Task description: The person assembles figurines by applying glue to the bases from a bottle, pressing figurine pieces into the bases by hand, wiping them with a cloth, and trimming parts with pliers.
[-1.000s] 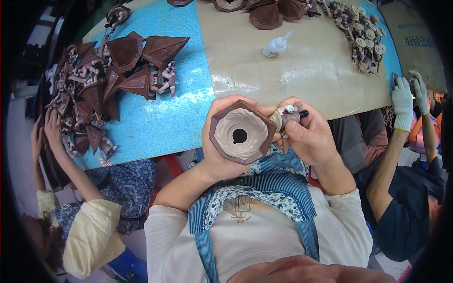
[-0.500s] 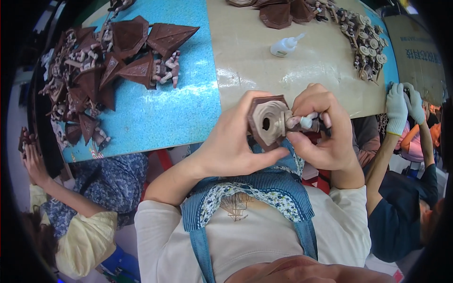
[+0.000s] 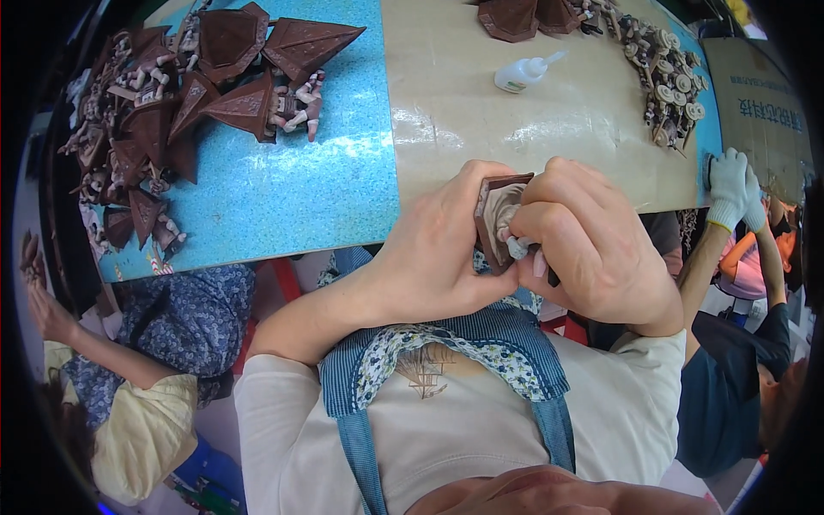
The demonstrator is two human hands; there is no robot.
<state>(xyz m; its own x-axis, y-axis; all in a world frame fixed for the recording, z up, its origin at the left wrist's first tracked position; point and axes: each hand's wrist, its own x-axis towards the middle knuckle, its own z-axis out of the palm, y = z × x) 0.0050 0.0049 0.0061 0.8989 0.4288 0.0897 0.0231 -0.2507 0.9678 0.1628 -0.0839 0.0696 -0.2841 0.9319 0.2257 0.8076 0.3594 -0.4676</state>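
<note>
Left hand (image 3: 438, 249) grasps a brown hollow piece (image 3: 498, 219) held above the near edge of the surface (image 3: 549, 112). Right hand (image 3: 592, 245), fingers clenched on a small pale part (image 3: 517, 248), presses it against the piece. A white glue bottle (image 3: 521, 75) lies on the surface beyond.

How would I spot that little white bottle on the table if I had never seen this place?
Start at the pale beige half of the table, to the right of the blue half. Near its far edge, above the person's two hands, the small white squeeze bottle lies on its side, nozzle pointing right. It is the only smooth white thing there; its neighbours are brown moulded pieces.
</note>
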